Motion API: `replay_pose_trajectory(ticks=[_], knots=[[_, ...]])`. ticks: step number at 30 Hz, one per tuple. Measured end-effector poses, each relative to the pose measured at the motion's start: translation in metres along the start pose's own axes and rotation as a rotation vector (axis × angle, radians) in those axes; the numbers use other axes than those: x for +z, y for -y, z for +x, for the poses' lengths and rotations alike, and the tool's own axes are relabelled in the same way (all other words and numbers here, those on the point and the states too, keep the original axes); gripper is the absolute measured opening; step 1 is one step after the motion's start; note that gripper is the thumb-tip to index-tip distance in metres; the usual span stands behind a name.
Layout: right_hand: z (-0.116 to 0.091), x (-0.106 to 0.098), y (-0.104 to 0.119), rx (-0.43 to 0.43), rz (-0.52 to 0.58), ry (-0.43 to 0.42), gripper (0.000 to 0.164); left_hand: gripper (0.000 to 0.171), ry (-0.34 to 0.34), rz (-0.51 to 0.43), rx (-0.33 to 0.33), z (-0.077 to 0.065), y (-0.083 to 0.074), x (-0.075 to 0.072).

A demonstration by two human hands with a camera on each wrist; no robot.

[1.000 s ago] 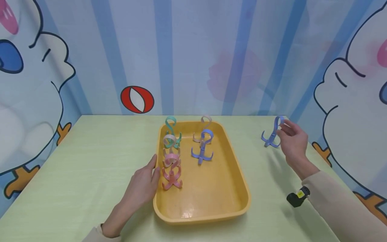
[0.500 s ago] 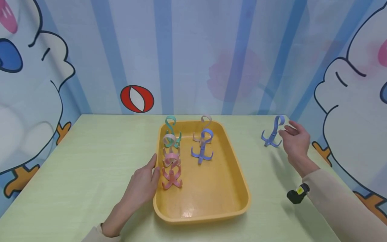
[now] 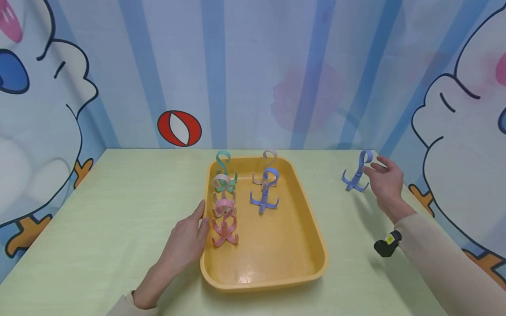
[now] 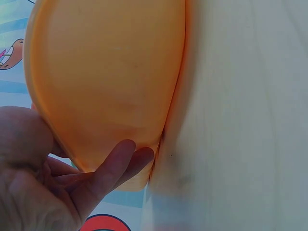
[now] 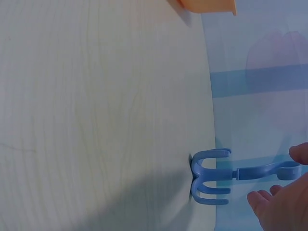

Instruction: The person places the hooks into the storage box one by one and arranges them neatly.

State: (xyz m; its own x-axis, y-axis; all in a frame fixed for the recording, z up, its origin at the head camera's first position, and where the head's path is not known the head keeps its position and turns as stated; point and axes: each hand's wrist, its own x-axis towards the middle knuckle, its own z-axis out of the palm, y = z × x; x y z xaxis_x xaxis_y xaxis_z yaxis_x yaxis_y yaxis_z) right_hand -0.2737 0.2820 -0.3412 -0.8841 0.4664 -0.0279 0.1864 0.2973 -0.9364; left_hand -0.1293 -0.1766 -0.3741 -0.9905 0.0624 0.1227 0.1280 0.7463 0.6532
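My left hand (image 3: pixel 186 240) rests against the left side of a yellow tray (image 3: pixel 316 245); in the left wrist view two straight fingers (image 4: pixel 115 166) lie on its outer wall. At the far right of the table, a blue plastic hanging hook (image 3: pixel 356 175), with a curled top and several upturned prongs, stands upright. My right hand (image 3: pixel 385 180) is beside its curled top, fingers loosely spread. In the right wrist view, the thumb (image 5: pixel 299 154) is near the curl and the other fingertips (image 5: pixel 260 199) are apart from the stem.
Inside the tray stand similar hooks: a green one (image 3: pixel 223 161), pale pink ones (image 3: pixel 270 153), a darker pink one (image 3: pixel 225 232) and a blue one (image 3: pixel 264 197). A pale green table (image 3: pixel 130 210) lies beneath. A printed curtain (image 3: pixel 253 79) rises behind its far edge.
My right hand draws back slightly from the blue hook's curl, then moves left a little, close to its stem again. The hook stays in place. My left hand and the tray hold still.
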Motion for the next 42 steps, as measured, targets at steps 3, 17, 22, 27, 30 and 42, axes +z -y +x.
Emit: replay_pose_trajectory(ticks=[3,17,22,27,30,42], knots=[[0.003,0.002,-0.001,0.001,0.001,0.008,0.072,0.059,-0.002,-0.001,0.002,0.000,0.000,0.000],[0.015,0.004,-0.004,0.011,0.006,0.052,0.074,0.059,-0.005,-0.003,-0.008,0.000,0.000,0.000],[0.022,0.005,-0.004,-0.001,-0.020,0.061,0.076,0.059,-0.009,0.006,-0.005,0.000,0.001,0.000],[0.030,0.010,-0.004,-0.010,-0.060,0.041,0.078,0.059,-0.006,0.007,-0.006,0.000,0.000,0.000],[0.034,0.012,-0.003,-0.018,-0.094,0.032,0.077,0.059,-0.008,0.012,-0.004,0.000,0.000,0.000],[0.040,0.016,0.002,-0.019,-0.146,0.024,0.066,0.059,-0.013,0.018,-0.014,-0.001,0.001,0.000]])
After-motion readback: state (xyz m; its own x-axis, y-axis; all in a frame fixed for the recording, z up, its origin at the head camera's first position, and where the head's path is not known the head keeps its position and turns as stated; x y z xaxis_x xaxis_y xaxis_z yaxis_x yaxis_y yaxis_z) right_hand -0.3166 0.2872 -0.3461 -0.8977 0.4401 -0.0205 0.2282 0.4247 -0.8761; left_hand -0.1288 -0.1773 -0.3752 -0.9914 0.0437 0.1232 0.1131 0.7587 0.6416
